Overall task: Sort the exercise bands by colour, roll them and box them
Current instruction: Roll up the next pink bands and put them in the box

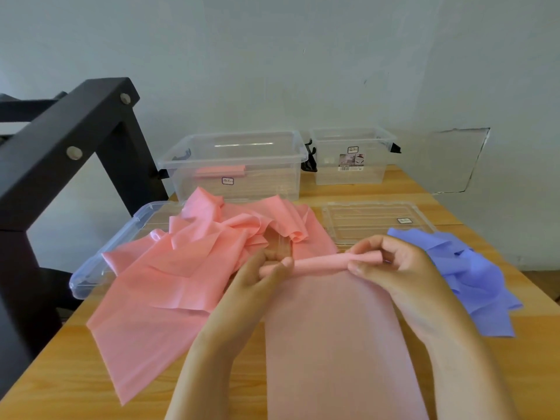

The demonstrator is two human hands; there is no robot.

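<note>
Pale wood table (75, 374) runs away from me to a grey-white wall (303, 56). On my feed a pink band (333, 344) lies flat down the table's middle, lengthwise. Its far end is wound into a tight roll (318, 263) that lies crosswise.

Both hands grip that roll. The left hand (260, 277) pinches the left end with the thumb on top. The right hand (394, 268) curls round the right end, fingers over it and thumb on the near side. I see the hands apart, with a bare stretch of roll between them.

Just left of the band, a pink pile (181, 262) of loose bands lies crumpled over the table. It also covers much of a clear left lid (100, 262), whose rim sticks out at the table's left edge. On the right, just beside the right hand, a heap of blue bands (472, 277) spreads to the table's edge. Beyond the roll a right lid (372, 219) lies flat, its near corner under the blue bands.

Further back stand two clear boxes with their lids off. The left box (236, 153) holds a boxed roll (219, 171), pink, and the right box (351, 140) bears a label. At the far left I see a black frame (60, 140) rising beside the table.
</note>
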